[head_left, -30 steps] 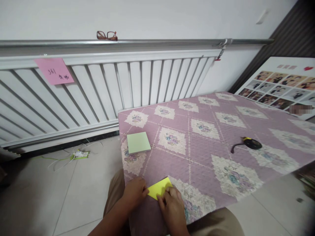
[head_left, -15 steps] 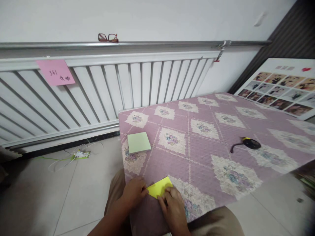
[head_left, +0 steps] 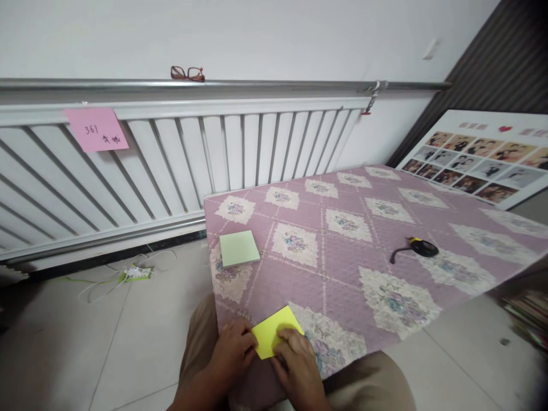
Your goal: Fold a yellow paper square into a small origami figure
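A bright yellow sheet of paper (head_left: 272,330) lies at the near edge of the table, between my two hands. My left hand (head_left: 234,349) is closed at its left corner, the fingers pinching the paper's edge. My right hand (head_left: 297,361) rests on the paper's right and lower part with fingers bent, thumb near the bottom edge. Farther back on the left of the table sits a pad of pale green square notes (head_left: 240,248), touched by neither hand.
The table (head_left: 274,285) has a purple floral cloth. On its right lies a black and yellow object with a strap (head_left: 423,248). A photo board (head_left: 479,154) stands at the back right. Behind are a radiator (head_left: 231,148), a pink note (head_left: 97,130) and glasses (head_left: 187,73). A power strip (head_left: 137,273) lies on the floor.
The yellow paper shows a larger area than before and its lower edge sits lower. My right hand has shifted slightly down. The view has turned a little to the right.
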Demonstrator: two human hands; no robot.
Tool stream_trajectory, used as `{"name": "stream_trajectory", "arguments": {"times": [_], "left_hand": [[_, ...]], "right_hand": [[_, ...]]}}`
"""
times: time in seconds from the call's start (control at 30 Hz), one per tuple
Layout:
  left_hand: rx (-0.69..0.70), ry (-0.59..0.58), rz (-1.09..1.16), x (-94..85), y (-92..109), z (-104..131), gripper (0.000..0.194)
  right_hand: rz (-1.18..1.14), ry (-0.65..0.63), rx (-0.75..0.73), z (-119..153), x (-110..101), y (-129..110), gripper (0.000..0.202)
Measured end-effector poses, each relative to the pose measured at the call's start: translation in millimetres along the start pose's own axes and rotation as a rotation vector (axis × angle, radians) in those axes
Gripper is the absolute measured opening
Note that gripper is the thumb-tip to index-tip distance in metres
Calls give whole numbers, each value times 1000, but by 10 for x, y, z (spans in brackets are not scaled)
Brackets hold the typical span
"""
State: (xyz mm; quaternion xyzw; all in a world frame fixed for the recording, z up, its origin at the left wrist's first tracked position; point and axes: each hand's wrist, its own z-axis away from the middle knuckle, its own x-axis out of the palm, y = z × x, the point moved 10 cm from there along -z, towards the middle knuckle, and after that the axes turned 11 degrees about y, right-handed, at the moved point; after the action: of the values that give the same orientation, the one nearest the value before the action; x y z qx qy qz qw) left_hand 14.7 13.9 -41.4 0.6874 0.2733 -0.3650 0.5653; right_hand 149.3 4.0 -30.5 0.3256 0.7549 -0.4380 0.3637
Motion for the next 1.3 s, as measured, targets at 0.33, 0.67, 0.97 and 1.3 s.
{"name": "stream_trajectory", "arguments": {"times": [0.33, 0.67, 0.97, 1.3], "left_hand": [[-116, -31, -19, -5, -99, -106, 11], [-182, -107, -136, -45, -140, -243, 13], [-177, -159, -203, -50, -106, -288, 19], [-190, -204, -268, -21, -110, -321, 21]], "right_hand": [[-14, 11, 42, -22, -7, 18, 11], [10, 140, 95, -82, -47, 59, 11], [93, 145, 122, -131, -14, 115, 11], [181, 118, 133, -192, -21, 114, 20]]}}
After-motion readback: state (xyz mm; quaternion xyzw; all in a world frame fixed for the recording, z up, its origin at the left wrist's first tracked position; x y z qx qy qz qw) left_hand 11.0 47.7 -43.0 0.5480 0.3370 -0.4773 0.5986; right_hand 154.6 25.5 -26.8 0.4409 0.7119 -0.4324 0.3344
